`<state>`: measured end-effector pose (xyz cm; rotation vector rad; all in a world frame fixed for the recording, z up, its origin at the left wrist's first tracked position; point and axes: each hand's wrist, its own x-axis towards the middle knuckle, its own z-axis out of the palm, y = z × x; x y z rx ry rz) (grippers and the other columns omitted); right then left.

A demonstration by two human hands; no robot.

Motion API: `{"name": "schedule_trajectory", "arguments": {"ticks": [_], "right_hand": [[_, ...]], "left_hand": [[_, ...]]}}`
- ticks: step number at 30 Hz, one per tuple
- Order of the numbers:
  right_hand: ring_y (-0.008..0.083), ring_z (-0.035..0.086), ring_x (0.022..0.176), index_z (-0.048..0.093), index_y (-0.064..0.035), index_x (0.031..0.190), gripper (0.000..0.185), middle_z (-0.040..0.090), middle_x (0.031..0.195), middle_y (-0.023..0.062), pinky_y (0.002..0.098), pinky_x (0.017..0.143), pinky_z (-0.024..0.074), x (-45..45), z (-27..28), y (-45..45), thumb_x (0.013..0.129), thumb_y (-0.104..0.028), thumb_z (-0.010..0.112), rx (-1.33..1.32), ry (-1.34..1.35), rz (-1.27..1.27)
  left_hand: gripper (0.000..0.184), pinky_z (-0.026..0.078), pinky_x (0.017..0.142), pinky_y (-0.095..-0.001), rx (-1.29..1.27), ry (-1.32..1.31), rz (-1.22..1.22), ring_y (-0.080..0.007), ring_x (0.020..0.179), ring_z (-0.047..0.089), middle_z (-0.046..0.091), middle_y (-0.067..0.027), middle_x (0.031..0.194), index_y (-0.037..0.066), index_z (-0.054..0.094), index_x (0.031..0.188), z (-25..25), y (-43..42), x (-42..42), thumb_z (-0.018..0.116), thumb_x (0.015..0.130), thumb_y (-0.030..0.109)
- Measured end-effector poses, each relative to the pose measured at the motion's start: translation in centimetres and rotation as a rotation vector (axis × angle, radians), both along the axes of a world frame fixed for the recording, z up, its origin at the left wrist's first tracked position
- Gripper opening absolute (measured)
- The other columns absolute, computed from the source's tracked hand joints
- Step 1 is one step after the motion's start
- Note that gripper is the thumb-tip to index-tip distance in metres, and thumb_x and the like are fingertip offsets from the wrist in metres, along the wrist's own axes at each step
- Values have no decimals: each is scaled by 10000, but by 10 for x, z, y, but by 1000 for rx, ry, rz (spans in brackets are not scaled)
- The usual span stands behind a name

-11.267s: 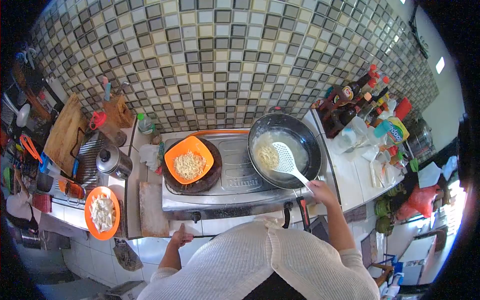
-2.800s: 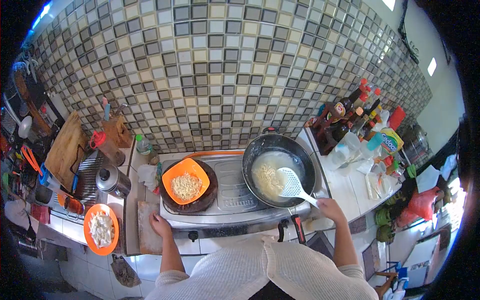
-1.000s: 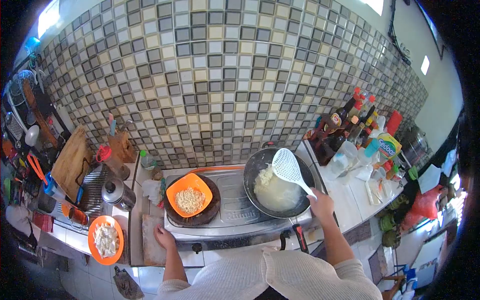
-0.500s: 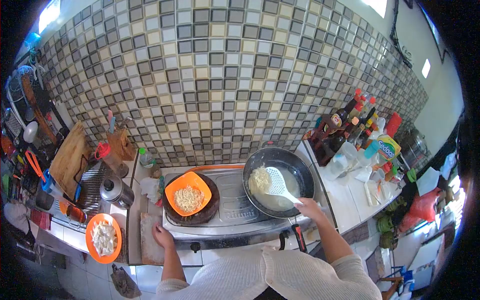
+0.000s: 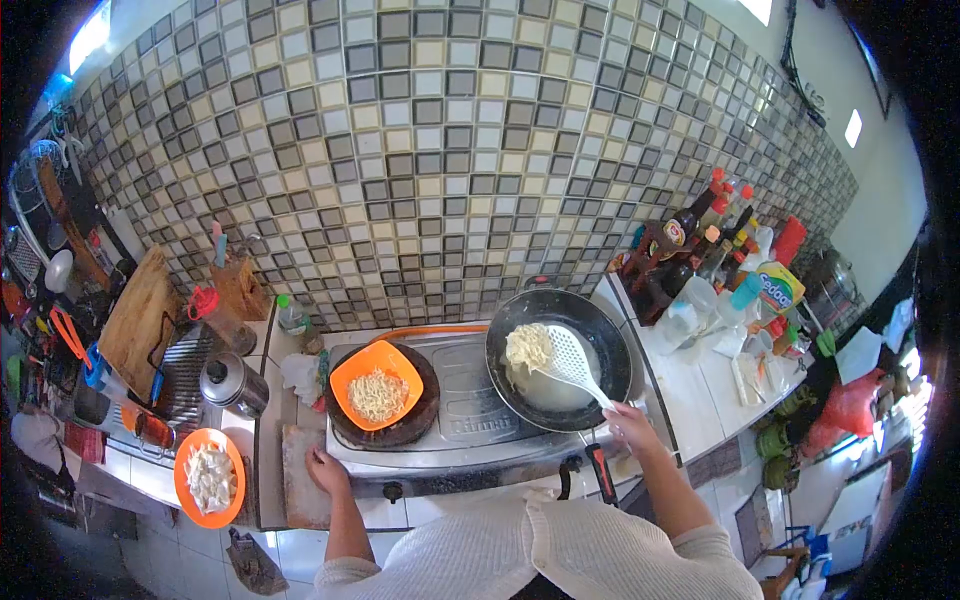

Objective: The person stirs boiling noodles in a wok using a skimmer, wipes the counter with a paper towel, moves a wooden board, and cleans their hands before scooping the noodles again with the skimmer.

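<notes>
My right hand point(image 5: 630, 428) grips the handle of a white slotted spatula point(image 5: 574, 360). Its perforated head is in a black pan point(image 5: 612, 375) on the right burner, against a clump of pale noodles point(image 5: 529, 348) above cloudy liquid. My left hand point(image 5: 325, 470) rests at the counter's front edge by a worn board point(image 5: 303, 478), its fingers curled; whether they hold anything is hidden. On the left burner stands an orange bowl point(image 5: 344, 372) of noodles point(image 5: 377, 396).
An orange plate point(image 5: 238, 470) of white pieces and a metal pot point(image 5: 233, 386) stand left. A cutting board point(image 5: 137, 315) leans behind them. Bottles point(image 5: 672, 232) and plastic cups point(image 5: 688, 308) crowd the right counter. The pan's handle point(image 5: 601, 472) points toward me.
Since half a second ago, the spatula and my right hand have shifted slightly right, and the noodle clump sits nearer the pan's middle. My left hand stays at the counter edge.
</notes>
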<state>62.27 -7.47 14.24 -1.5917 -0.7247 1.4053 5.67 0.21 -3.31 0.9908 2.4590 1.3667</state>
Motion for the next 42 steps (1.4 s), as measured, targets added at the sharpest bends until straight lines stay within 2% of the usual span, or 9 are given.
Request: {"name": "schedule_trajectory", "arguments": {"ticks": [8, 10, 13, 16, 19, 25, 29, 34, 42], "right_hand": [[35, 376, 472, 597, -72, 1119, 295, 440, 612, -62, 210, 398, 264, 4, 2, -12, 841, -167, 618, 157, -103, -60], [70, 471, 538, 612, -43, 1095, 304, 535, 690, -26, 231, 460, 375, 0, 13, -11, 827, -184, 636, 117, -455, -56], [146, 581, 649, 609, -17, 1084, 352, 633, 807, 42, 288, 595, 463, 22, -2, -10, 794, -208, 666, 175, -665, 34], [242, 637, 752, 608, -31, 1083, 372, 664, 877, 131, 343, 696, 476, 26, 3, -9, 781, -243, 658, 308, -972, 108], [321, 635, 781, 618, -100, 1093, 362, 647, 869, 189, 384, 697, 482, 10, 36, -9, 777, -277, 633, 212, -1172, 121], [354, 614, 731, 618, -205, 1105, 335, 641, 779, 163, 427, 670, 481, -24, 83, 2, 782, -295, 618, 76, -1428, 215], [333, 616, 720, 603, -193, 1112, 322, 641, 782, 143, 428, 655, 479, -21, 86, 8, 799, -273, 595, 34, -1485, 100], [339, 616, 734, 570, -156, 1159, 371, 639, 795, 153, 430, 667, 482, 2, 54, 13, 809, -277, 578, -78, -1587, 196], [326, 615, 881, 582, -176, 1161, 384, 642, 929, 169, 386, 776, 478, -8, 8, 18, 803, -314, 603, -3, -1199, 238]], "left_hand": [[271, 391, 912, -374, 3, -60, -11, -324, 1028, 531, 581, -181, 1087, -3, 582, 1057, 3, 1, 2, 458, 873, 152], [268, 405, 884, -388, 30, -3, -7, -340, 997, 535, 587, -186, 1054, -13, 583, 1039, 0, 1, 1, 452, 881, 159], [266, 404, 888, -388, 36, -19, -4, -340, 998, 532, 586, -183, 1053, -11, 583, 1036, 5, 1, 4, 452, 880, 160], [266, 401, 894, -384, 43, -43, -29, -335, 1007, 528, 581, -179, 1063, -13, 582, 1036, 1, 1, 0, 457, 878, 161], [263, 401, 894, -381, 43, -34, -15, -329, 1010, 529, 583, -178, 1060, -15, 583, 1032, 4, 1, 2, 465, 872, 158], [270, 394, 912, -378, 47, -30, -23, -324, 1021, 527, 581, -177, 1072, -24, 582, 1041, 5, 1, 3, 464, 872, 151], [280, 386, 925, -372, -7, -8, 5, -316, 1043, 521, 577, -175, 1096, -13, 591, 1054, 4, 1, 3, 457, 879, 160], [284, 390, 923, -368, -5, -26, -19, -314, 1049, 519, 579, -170, 1098, 2, 596, 1057, -3, 3, -3, 445, 890, 174], [276, 397, 906, -376, -6, -16, -7, -318, 1023, 532, 581, -172, 1084, -4, 584, 1056, 1, 2, 1, 456, 887, 173]]}}
